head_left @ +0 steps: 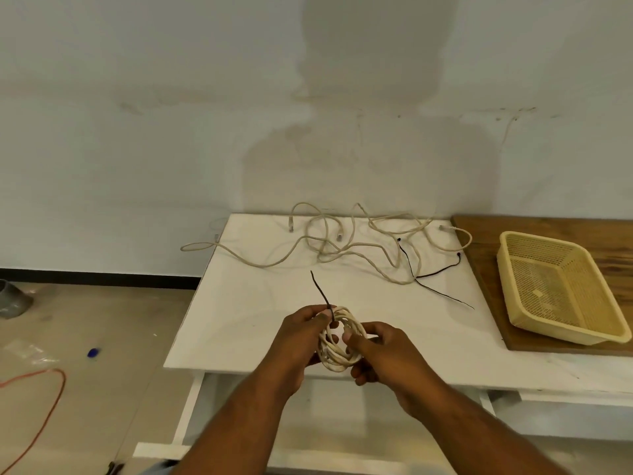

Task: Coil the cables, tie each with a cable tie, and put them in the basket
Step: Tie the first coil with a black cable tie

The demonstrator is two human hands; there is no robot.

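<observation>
Head view takes in the white bench (239, 303) first, with a wooden board (513, 241) on its right side and the yellow basket (613, 323) resting empty on that board. Along the far edge of the bench sprawl the loose cables (342, 248), pale and tangled, with two spare black ties (431, 274) lying among them toward the far right corner. Over the near edge, both hands hold one coiled cable (342, 341) just above the surface. The left hand (301, 337) has its grip clamped on the coil's upper left rim, pinching a black cable tie (322, 293) against it; the right hand (383, 351) is closed on the lower right rim. The step in hand looks like tying this first coil. The tie's free tail points up and away toward the far edge, leaning slightly left, its long axis near vertical in the frame; whether it is already threaded through its head is hidden behind the thumb, so probably not yet cinched. The coil stands tilted, its opening facing the person. Next, the tail needs pulling tight while the loops stay gathered, then the bundle goes right, into the basket
</observation>
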